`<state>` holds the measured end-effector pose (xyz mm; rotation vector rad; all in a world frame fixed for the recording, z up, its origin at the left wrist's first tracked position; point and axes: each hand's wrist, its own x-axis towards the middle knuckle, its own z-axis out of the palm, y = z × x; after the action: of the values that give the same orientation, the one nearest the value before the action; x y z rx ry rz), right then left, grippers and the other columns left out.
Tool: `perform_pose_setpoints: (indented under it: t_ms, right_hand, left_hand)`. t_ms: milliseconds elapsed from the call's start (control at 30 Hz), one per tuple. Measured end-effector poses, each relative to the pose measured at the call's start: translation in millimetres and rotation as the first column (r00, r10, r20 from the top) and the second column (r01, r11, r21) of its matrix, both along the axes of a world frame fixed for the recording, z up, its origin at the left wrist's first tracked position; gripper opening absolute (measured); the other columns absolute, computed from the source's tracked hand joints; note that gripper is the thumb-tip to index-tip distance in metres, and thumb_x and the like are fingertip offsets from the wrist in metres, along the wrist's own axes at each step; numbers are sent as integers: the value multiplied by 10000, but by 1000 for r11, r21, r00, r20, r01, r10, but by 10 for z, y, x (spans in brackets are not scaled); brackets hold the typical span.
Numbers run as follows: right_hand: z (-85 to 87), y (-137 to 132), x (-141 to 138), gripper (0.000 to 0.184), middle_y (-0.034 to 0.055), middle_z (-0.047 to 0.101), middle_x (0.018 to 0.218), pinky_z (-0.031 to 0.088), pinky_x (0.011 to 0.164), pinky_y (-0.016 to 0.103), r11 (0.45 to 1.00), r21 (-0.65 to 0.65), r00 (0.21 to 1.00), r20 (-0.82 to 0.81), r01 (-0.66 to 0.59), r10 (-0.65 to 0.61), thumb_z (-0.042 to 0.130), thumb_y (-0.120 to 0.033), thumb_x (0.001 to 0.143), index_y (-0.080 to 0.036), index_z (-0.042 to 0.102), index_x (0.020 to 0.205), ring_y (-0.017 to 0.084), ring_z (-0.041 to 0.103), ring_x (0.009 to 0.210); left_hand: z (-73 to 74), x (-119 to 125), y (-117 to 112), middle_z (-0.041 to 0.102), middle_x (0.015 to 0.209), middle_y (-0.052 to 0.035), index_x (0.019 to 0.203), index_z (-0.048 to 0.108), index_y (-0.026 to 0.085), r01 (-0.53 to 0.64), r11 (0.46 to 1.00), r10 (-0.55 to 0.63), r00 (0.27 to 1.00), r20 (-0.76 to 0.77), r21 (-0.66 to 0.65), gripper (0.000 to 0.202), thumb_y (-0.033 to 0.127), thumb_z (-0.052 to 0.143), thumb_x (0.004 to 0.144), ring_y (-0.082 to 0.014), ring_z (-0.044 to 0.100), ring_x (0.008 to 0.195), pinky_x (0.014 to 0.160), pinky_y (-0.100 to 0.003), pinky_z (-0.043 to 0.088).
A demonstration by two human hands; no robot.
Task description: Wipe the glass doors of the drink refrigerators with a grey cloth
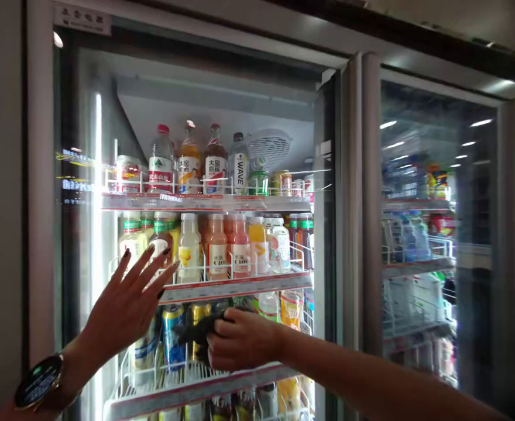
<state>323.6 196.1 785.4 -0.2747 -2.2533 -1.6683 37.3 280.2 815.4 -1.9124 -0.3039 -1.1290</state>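
Note:
My left hand [121, 304] is raised with fingers spread, at the glass door [187, 76] of a lit drinks cooler. Whether its palm touches the glass, I cannot tell. A watch [40, 381] sits on that wrist. Bunched in my closed right hand [244, 342] is a dark cloth [202, 330], at the level of the lower shelf and also close to the glass. Behind the cloth are a blue can [173, 333] and a gold can [199, 318], partly covered by it.
Inside, bottles such as a red-capped water bottle [161, 161] and a pink juice bottle [240, 248] line white wire shelves with a price strip [240, 286]. A metal door frame [367, 234] divides this door from a second glass-fronted cooler [419, 234] on the right.

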Motion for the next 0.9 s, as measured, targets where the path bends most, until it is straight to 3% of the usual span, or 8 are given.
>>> perform_pose_setpoints:
  t_ms: [67, 200, 267, 367, 467, 567, 733, 900]
  right_hand:
    - [118, 0, 1, 53, -25, 649, 940, 352, 669, 303, 1000, 12, 997, 73, 12, -13, 651, -274, 965, -254, 628, 922, 135, 487, 784]
    - [876, 64, 38, 179, 58, 637, 1268, 493, 942, 391, 983, 142, 909, -413, 114, -46, 565, -372, 1017, -237, 630, 1117, 221, 570, 1179]
    - [1032, 103, -36, 388, 108, 486, 1529, 425, 1148, 549, 984, 104, 837, -543, 142, -63, 592, -423, 996, -236, 571, 1336, 324, 411, 1473]
    - [713, 103, -237, 632, 96, 363, 1672, 298, 1261, 633, 978, -47, 890, -408, 204, -205, 643, -474, 959, -315, 445, 1538, 355, 235, 1602]
    - [319, 69, -344, 566, 46, 458, 1644, 285, 1307, 522, 965, -93, 960, -116, 245, -255, 608, -457, 993, -333, 481, 1531, 258, 305, 1588]
    - [512, 94, -276, 521, 36, 460, 1652, 301, 1313, 469, 971, -93, 973, -57, 220, -225, 587, -378, 1019, -310, 498, 1527, 218, 320, 1586]
    - [1115, 181, -302, 579, 134, 338, 1713, 317, 1288, 602, 986, -15, 859, -490, 166, -152, 560, -233, 1009, -223, 443, 1576, 316, 214, 1632]
    - [478, 189, -587, 595, 136, 449, 1660, 326, 1312, 487, 979, -102, 968, -161, 177, -192, 546, -285, 1019, -127, 435, 1581, 285, 319, 1593]
  left_hand:
    - [-83, -35, 34, 431, 1663, -75, 1669, 263, 292, -3, 1000, 3, 1000, 3, -15, 690, 232, 517, 1031, -280, 245, 1617, 1359, -574, 165]
    - [-116, -54, 21, 361, 1700, -65, 1664, 277, 308, -19, 999, 21, 998, 54, -39, 697, 215, 523, 1018, -291, 241, 1618, 1352, -593, 178]
    - [-162, -33, -3, 354, 1702, -60, 1667, 265, 304, -12, 999, 16, 996, 91, -53, 707, 204, 519, 1015, -284, 248, 1615, 1351, -587, 190]
    - [-370, 10, -36, 349, 1701, -62, 1671, 257, 270, 21, 994, -1, 982, 186, -105, 708, 185, 505, 1014, -273, 248, 1617, 1358, -579, 170]
    - [-651, 29, -53, 337, 1702, -60, 1679, 227, 242, 60, 991, -30, 969, 244, -117, 729, 163, 499, 1007, -253, 237, 1621, 1367, -559, 148]
    - [-822, 21, -58, 387, 1678, -63, 1675, 237, 228, 58, 991, -27, 969, 244, -120, 736, 139, 500, 993, -245, 257, 1615, 1364, -555, 171]
    - [-839, 15, -46, 451, 1646, -79, 1659, 293, 216, 55, 992, -23, 964, 264, -115, 710, 113, 501, 988, -249, 277, 1609, 1361, -545, 180]
    - [-872, 3, -15, 386, 1679, -106, 1660, 275, 167, 44, 998, -32, 966, 255, -42, 771, 2, 507, 943, -256, 286, 1606, 1358, -506, 197]
